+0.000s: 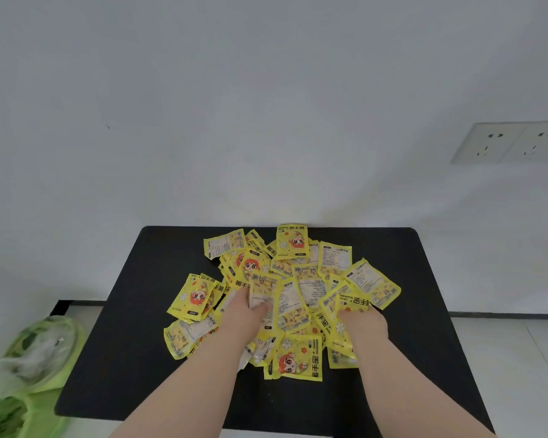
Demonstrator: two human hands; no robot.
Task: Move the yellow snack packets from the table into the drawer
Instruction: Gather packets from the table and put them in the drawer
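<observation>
Several yellow snack packets (301, 279) lie in a loose heap in the middle of a small black table (140, 343). My left hand (244, 314) is in the heap and grips a packet (264, 290), thumb over its lower edge. My right hand (366, 324) reaches into the right side of the heap, its fingers hidden under a packet (350, 303) with black print. No drawer is in view.
The table stands against a white wall with a double power socket (513, 142) at the right. A green and clear plastic bag (35, 358) sits on the floor to the left of the table. Pale floor tiles (503, 358) show at the right.
</observation>
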